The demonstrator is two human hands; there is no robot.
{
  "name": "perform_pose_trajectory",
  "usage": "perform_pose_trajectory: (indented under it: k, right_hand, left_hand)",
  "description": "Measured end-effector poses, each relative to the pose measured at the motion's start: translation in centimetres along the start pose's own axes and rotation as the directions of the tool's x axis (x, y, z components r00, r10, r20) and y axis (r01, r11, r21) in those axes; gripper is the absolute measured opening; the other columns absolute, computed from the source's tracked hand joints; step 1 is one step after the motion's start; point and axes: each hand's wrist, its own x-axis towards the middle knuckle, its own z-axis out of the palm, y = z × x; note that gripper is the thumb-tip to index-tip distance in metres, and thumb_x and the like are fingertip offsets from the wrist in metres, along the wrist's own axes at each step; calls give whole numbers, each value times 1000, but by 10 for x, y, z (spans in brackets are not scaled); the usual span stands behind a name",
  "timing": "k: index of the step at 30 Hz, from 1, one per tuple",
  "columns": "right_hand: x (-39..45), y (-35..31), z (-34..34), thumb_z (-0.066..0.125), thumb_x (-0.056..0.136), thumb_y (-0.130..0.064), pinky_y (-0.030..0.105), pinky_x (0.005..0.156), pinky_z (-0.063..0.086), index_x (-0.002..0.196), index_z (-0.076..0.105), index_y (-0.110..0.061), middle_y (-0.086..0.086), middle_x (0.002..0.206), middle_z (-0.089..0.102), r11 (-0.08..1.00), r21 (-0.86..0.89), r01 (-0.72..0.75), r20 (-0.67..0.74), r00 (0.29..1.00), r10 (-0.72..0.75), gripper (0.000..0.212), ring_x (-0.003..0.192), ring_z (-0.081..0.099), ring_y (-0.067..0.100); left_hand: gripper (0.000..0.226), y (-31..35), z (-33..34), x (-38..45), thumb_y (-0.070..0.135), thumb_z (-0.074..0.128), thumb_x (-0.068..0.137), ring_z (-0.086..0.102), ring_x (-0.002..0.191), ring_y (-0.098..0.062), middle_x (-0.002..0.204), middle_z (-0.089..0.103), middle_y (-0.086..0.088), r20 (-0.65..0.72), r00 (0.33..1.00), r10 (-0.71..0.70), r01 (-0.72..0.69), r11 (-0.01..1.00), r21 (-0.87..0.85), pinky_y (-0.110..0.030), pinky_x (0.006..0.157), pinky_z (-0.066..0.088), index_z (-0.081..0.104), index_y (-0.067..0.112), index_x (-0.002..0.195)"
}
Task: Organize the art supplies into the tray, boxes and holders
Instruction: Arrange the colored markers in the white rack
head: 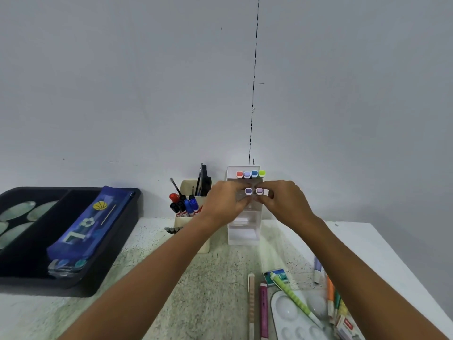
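A white tiered marker holder (243, 231) stands against the wall at the table's back. Its top row carries several markers with red, lilac, blue and green caps (250, 174). My left hand (225, 201) pinches a purple-capped marker (248, 191) at the holder's second tier. Right beside it, my right hand (282, 201) pinches a pink-capped marker (259, 191). Both markers stand upright; their lower ends are hidden by my fingers. A cream pen holder (190, 217) to the left is filled with red, black and blue markers and brushes.
A black tray (115, 263) at the left holds a blue pencil case (88, 227). At the front right lie a white paint palette (291, 312), a green striped pen (294, 296), two pens (257, 307), an eraser box (277, 276) and more markers (332, 300).
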Motion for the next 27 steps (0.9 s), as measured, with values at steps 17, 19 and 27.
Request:
perform_pose_trajectory:
  k: [17, 19, 27]
  right_hand:
    - [-1, 4, 6, 52, 97, -39, 28, 58, 31, 109, 72, -30, -9, 50, 42, 998, -52, 41, 46, 998, -39, 24, 61, 43, 17]
    - [-2, 5, 7, 47, 99, -39, 29, 59, 34, 113, 69, -31, -5, 60, 54, 991, -117, 62, 54, 997, -56, 27, 66, 48, 20]
    - [-19, 5, 16, 56, 85, -23, 32, 48, 48, 114, 68, -16, 1, 53, 61, 959, -166, 229, -108, 963, -249, 32, 46, 56, 25]
  left_hand:
    - [33, -9, 16, -5, 10, 64, 89, 61, 82, -14, 113, 72, 0, -45, 999, 12, -16, 996, -90, -17, 67, 49, 69, 19, 120]
    - [32, -9, 17, -6, 14, 63, 91, 59, 77, -11, 108, 74, 0, -44, 999, 20, -23, 998, -55, -17, 63, 47, 68, 21, 121]
    - [47, -3, 11, -17, 9, 64, 86, 46, 54, -15, 78, 68, -4, -13, 998, 59, -59, 997, 50, -27, 60, 42, 58, 12, 133]
